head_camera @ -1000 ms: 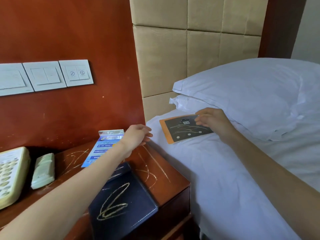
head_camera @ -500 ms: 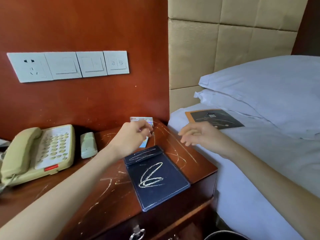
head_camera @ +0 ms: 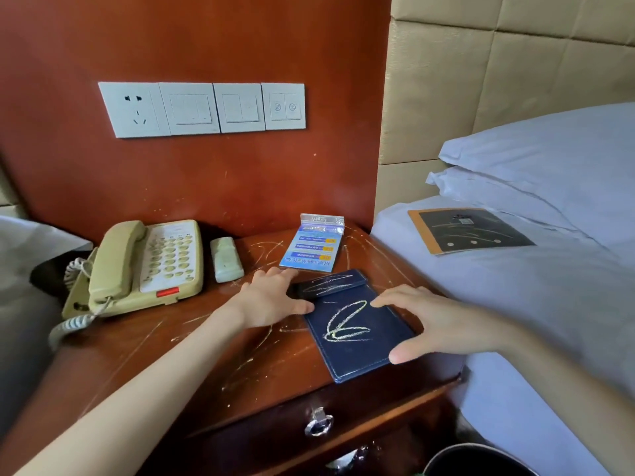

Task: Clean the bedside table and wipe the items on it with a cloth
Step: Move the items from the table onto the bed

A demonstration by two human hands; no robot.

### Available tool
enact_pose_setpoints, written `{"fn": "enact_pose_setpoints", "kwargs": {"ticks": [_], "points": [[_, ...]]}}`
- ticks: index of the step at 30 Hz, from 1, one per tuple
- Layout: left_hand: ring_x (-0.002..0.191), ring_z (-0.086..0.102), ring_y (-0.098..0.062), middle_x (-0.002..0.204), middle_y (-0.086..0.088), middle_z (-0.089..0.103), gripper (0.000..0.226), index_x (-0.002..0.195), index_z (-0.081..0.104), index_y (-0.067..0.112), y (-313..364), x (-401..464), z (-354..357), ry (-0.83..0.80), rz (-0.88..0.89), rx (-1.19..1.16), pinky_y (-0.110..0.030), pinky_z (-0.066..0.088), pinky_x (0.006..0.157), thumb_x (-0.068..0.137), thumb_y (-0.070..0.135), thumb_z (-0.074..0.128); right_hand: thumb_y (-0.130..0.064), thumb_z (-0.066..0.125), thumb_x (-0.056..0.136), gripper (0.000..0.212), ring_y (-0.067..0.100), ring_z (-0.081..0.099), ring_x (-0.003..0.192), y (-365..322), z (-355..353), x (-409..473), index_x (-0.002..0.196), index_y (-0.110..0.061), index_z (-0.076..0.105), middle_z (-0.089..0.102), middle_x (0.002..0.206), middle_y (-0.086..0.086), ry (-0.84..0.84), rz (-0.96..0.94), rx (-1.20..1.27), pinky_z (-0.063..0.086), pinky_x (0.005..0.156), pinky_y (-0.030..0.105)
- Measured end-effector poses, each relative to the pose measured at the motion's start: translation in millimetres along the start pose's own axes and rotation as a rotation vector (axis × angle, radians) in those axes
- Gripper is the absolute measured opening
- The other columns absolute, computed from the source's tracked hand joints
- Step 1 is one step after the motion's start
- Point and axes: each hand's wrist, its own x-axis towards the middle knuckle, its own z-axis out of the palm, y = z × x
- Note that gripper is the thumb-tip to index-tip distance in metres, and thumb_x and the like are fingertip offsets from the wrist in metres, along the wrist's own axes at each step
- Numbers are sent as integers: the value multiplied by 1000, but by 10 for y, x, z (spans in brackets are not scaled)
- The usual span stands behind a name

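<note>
A dark blue leather folder (head_camera: 354, 341) with chalky scribbles lies on the scratched wooden bedside table (head_camera: 192, 369), near its right front corner. My left hand (head_camera: 271, 300) rests at the folder's left edge, fingers spread, thumb touching it. My right hand (head_camera: 429, 321) lies over the folder's right side, fingers straight, thumb at its lower right edge. A blue acrylic card stand (head_camera: 311, 250) lies flat behind the folder. A beige telephone (head_camera: 144, 266) and a pale remote (head_camera: 226, 258) sit to the left. No cloth is visible.
An orange and black leaflet (head_camera: 470, 230) lies on the white bed (head_camera: 536, 304) at right, below two pillows (head_camera: 549, 159). Wall switches (head_camera: 202, 108) hang above the table. A drawer pull (head_camera: 319, 424) faces front; a dark bin rim (head_camera: 477, 456) shows bottom right.
My right hand left the leaflet on the bed and came down over the folder. My left hand let go of the card stand and moved back to the folder's left edge.
</note>
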Motion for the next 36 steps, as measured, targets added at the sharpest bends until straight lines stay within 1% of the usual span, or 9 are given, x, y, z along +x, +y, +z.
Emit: {"fn": "enact_pose_setpoints", "kwargs": {"ticks": [6,14,19,22,25,27,30,32,36], "points": [[133,30,-28,141,0,41,63,138,45,28,-9,16,11,37,-42,20,-47,22,108,86,61,55,-52,75,67,82,-1,20,131,2,23,-64,136,-49,30,27,136,-31,3,11,-23,27,112,36],[114,52,-22,121,-1,58,49,122,60,19,21,78,9,94,-3,-162,-45,39,102,85,49,66,-40,75,72,78,-3,22,128,-26,64,-85,136,-48,31,29,133,-32,51,-31,-39,26,112,36],[111,55,-23,119,-2,61,49,121,61,16,29,91,28,118,4,-235,-44,42,100,82,45,70,-41,74,71,76,-11,23,127,32,106,-87,132,-54,32,28,126,-46,98,-72,17,26,112,33],[106,57,-19,115,-1,63,53,121,62,14,17,108,31,180,16,-273,-34,46,91,79,45,74,-46,74,66,74,-12,25,128,80,132,-94,128,-59,36,30,125,-48,145,-76,70,27,111,31],[98,57,-16,109,0,64,52,119,64,14,13,126,5,219,40,-372,-23,42,74,78,43,76,-50,75,60,70,-10,36,124,102,133,-101,121,-61,42,41,126,-40,190,-52,147,33,108,31],[93,56,-13,103,2,64,47,115,66,15,25,140,-15,237,50,-436,-18,40,68,77,41,78,-49,76,59,68,-10,40,121,102,136,-101,119,-60,44,43,125,-42,208,-56,193,36,104,29],[93,62,-18,96,1,65,43,112,67,11,44,175,-17,229,29,-577,-25,50,77,75,29,81,-47,77,59,70,-12,41,120,88,166,-105,119,-61,44,39,125,-47,232,-78,206,37,98,20],[89,68,-21,101,-9,66,43,114,63,2,62,171,-12,164,9,-828,-34,56,81,76,11,80,-44,79,61,73,-19,36,120,85,194,-117,122,-60,42,35,128,-49,265,-106,191,33,96,12],[86,67,-22,103,-12,62,33,108,58,4,91,150,-29,61,-30,-1160,-29,57,76,79,-5,72,-35,83,64,76,-14,33,129,94,218,-130,126,-55,44,32,142,-34,340,-137,175,32,104,17]]}}
